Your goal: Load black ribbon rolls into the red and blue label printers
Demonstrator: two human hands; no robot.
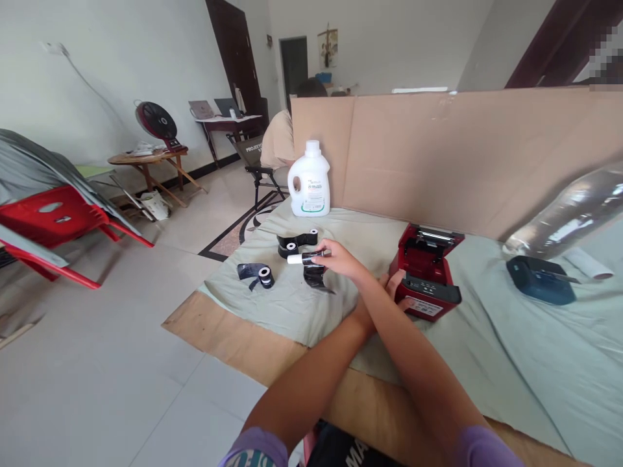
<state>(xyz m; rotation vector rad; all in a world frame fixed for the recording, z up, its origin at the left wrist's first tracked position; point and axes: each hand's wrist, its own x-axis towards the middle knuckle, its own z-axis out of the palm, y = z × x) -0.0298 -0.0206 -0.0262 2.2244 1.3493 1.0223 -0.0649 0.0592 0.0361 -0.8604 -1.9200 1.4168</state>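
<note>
Here, gripping the lid-up red machine [431,285] at three o'clock of the left hand [392,287] with half-curled fingers. With the right hand [338,259], pinching the black ribbon roll [307,259] between thumb and gathered fingertips, at their nine o'clock, with long axis nine-to-three and white core [294,259] toward nine.

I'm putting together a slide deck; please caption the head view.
The right hand holds a black roll, its tail loose, while the left hand touches a red device with its lid raised.
</note>
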